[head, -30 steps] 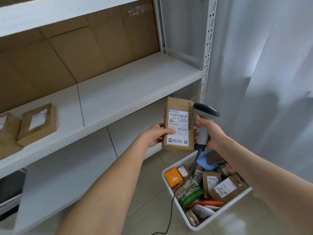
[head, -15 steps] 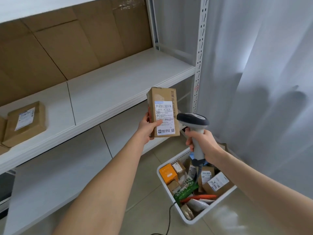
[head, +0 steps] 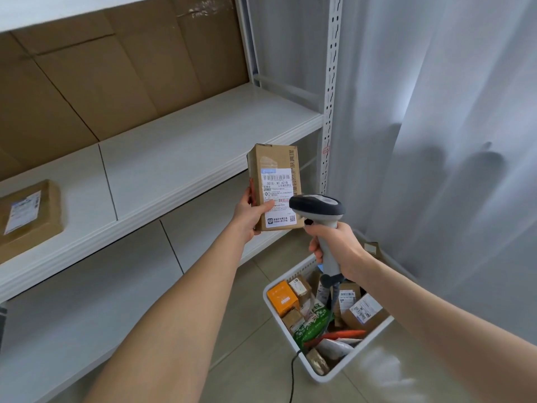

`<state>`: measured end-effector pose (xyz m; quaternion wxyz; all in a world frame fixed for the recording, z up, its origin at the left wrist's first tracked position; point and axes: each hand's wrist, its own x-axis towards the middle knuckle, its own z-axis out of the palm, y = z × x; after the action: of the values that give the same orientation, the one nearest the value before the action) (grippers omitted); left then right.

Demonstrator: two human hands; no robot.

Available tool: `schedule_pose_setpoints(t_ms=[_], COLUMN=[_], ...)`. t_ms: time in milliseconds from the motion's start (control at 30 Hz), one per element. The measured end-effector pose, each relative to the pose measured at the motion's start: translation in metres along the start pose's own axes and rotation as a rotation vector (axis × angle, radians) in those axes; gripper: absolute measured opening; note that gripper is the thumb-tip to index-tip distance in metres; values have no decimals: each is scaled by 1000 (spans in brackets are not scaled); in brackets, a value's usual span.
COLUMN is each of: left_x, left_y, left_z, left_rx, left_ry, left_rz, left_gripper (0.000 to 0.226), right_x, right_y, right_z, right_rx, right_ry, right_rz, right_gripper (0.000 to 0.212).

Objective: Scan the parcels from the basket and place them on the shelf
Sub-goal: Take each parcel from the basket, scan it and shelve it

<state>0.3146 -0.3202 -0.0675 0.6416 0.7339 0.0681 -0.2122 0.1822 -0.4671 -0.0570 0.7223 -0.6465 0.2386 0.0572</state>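
My left hand [head: 250, 215] grips a tall brown cardboard parcel [head: 274, 181] upright, its white shipping label facing me, in front of the middle shelf's edge. My right hand [head: 337, 247] is closed around the handle of a grey barcode scanner [head: 318, 209], whose head sits just right of and below the label, overlapping the parcel's lower right corner. On the floor below stands the white basket [head: 367, 346] holding several parcels, an orange box and a green packet. The white shelf [head: 180, 158] holds a brown parcel [head: 29, 212] at the far left.
A lower shelf board [head: 87, 292] runs under the middle one. Cardboard sheets [head: 116, 71] line the shelf's back. The perforated upright post [head: 329, 112] stands at the shelf's right end, with a grey curtain [head: 436, 141] beyond. The scanner's cable [head: 292, 373] trails onto the tiled floor.
The parcel has shifted left, away from the scanner, and risen a little toward the middle shelf. The scanner head now points at its label from the lower right.
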Motion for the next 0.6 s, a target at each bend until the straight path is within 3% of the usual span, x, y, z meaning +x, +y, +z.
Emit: schedule_pose_setpoints(t_ms=[300, 600], left_x=[-5, -32], left_y=[0, 6], left_z=[-12, -72], left_rx=[-7, -11], left_ry=[13, 147], left_rz=[8, 2], left_gripper=[52, 53], right_x=[0, 30], right_y=[-3, -19], right_z=[7, 55], right_rx=[31, 159], right_ry=[-42, -22], right_rz=[-51, -90], right_gripper=[10, 17])
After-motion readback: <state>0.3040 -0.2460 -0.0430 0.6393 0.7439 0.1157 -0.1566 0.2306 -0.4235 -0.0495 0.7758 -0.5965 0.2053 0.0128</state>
